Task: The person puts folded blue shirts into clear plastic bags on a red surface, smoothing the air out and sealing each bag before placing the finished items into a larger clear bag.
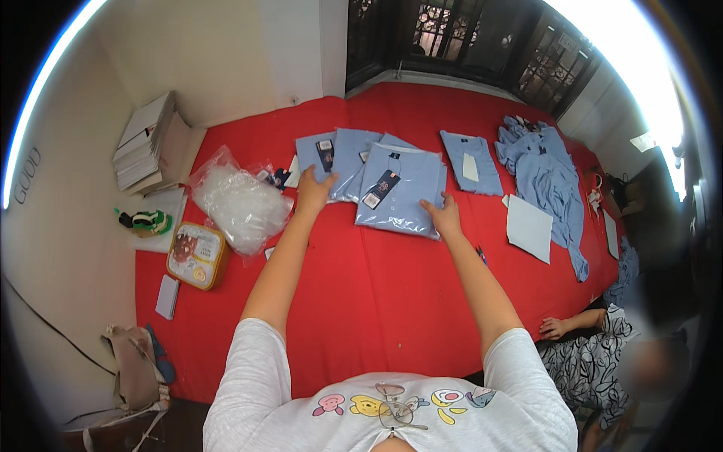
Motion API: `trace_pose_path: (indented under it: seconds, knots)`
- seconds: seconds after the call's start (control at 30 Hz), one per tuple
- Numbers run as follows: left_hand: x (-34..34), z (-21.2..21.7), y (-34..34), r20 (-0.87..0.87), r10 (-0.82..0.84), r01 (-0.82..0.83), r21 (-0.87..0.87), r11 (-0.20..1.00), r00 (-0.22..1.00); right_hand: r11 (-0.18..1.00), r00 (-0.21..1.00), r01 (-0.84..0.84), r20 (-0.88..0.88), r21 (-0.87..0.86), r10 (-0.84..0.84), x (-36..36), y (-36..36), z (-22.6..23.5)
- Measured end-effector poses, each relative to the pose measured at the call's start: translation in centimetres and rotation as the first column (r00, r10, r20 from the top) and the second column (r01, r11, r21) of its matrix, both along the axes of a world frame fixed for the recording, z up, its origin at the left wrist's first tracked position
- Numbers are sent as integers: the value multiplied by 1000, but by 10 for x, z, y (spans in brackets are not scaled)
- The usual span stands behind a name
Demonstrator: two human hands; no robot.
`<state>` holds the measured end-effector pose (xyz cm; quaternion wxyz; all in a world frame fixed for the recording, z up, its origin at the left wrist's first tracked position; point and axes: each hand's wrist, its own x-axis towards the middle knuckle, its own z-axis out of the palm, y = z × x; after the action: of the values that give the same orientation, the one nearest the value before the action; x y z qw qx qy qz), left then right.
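A folded blue shirt in a clear bag [403,188], with a dark hang tag on its front, lies on top of other folded blue shirts [355,139]. My right hand [444,216] has hold of its lower right corner, thumb on top of the plastic and fingers at the edge. At the left of the pile, my left hand [315,188] rests by the lower edge of another tagged blue shirt [307,151], thumb and fingers apart. Farther right lies a folded blue shirt [482,181] with a pale card on it.
Clear plastic bags [241,203] are heaped at the left, near a yellow-rimmed box [197,256] and stacked boards [147,143]. Loose blue shirts [546,181] and a white board [529,228] lie at right on the red cloth [361,301]. Another person's hand [555,328] touches the right edge.
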<state>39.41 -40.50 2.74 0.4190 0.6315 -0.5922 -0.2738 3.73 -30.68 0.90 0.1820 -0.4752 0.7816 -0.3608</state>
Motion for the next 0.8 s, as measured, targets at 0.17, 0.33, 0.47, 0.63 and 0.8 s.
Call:
trace_pose_path:
  seconds: [0.17, 0.33, 0.47, 0.63, 0.8]
  knots:
    - [54, -57, -89, -235, 249, -211, 178, 961, 940, 984, 971, 140, 179, 111, -159, -3, -34, -24]
    - [50, -98, -80, -189, 0, 26, 134, 991, 982, 989, 606, 12, 786, 148, -125, 21, -29, -9]
    - [25, -96, -49, -241, -167, 210, 166, 964, 956, 998, 416, -68, 909, 12, 17, 41, 1, -15]
    - [0, -78, 61, -298, -353, 416, 181, 891, 887, 994, 227, 106, 973, 14, -38, 74, 114, -26]
    - [4, -75, 204, -424, -323, 462, 282, 841, 846, 991, 291, -14, 949, 130, -120, 52, 242, -31]
